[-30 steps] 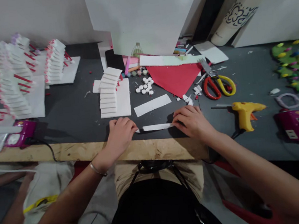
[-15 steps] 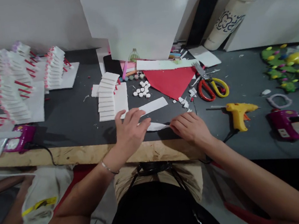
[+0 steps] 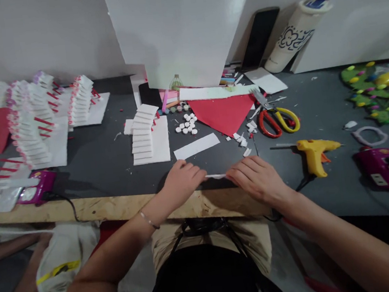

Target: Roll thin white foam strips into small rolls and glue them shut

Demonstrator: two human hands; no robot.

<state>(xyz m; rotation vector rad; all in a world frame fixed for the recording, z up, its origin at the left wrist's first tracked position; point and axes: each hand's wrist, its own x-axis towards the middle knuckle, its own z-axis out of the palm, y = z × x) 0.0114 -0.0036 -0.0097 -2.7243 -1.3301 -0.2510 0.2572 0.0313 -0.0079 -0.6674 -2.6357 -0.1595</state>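
Near the table's front edge, my left hand (image 3: 184, 180) and my right hand (image 3: 254, 175) are both closed on a thin white paper strip (image 3: 215, 176), one at each end. The strip looks narrow, rolled or folded; most of it is hidden in my fingers. A flat white paper strip (image 3: 197, 145) lies just beyond my left hand. Left of that stands a stepped white model (image 3: 142, 140) with small red sticks, on a white base. Several small white discs (image 3: 187, 124) lie beside it, next to a red paper sheet (image 3: 224, 112).
To the right are scissors (image 3: 278, 117) with red and yellow handles, a yellow glue gun (image 3: 313, 153) and a purple power socket (image 3: 381, 169). More stepped models (image 3: 31, 132) crowd the left. A white bottle (image 3: 291, 39) stands at the back. Another person's arm (image 3: 18, 278) shows at lower left.
My left hand has gone from spread fingers over the paper to a closed grip on its left end. The strip now looks narrower between both hands.
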